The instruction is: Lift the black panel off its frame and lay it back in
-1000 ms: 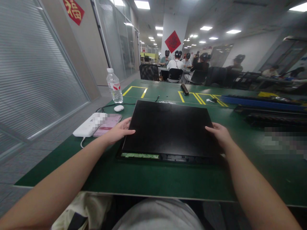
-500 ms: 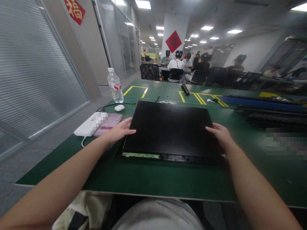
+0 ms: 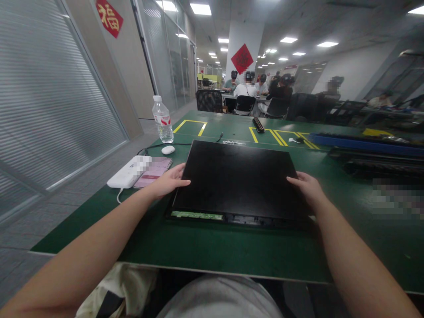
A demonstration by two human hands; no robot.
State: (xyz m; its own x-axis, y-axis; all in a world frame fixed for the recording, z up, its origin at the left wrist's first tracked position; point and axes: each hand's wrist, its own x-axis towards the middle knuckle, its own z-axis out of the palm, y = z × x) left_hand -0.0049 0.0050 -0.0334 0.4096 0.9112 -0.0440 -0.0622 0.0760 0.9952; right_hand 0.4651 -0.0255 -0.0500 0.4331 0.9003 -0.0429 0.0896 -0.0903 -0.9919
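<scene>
A black flat display panel [image 3: 238,183] lies in front of me, over a dark frame whose near edge shows a green circuit board strip [image 3: 197,215]. My left hand [image 3: 170,180] grips the panel's left edge, thumb on top and fingers at the side. At the opposite edge, my right hand [image 3: 306,187] holds the panel the same way, its thumb on the face and the other fingers partly hidden. Whether the panel touches the frame all round cannot be made out.
On the green table [image 3: 212,251], a white power bank [image 3: 126,173], a phone [image 3: 154,171], a white earbud case [image 3: 168,150] and a water bottle [image 3: 163,121] stand left. Dark strips and a blue tray [image 3: 357,142] lie right. Several people sit farther back.
The whole view has shifted slightly, with everything a little farther right in the picture. Both hands keep their hold on the display panel, which has hardly moved on the table.
</scene>
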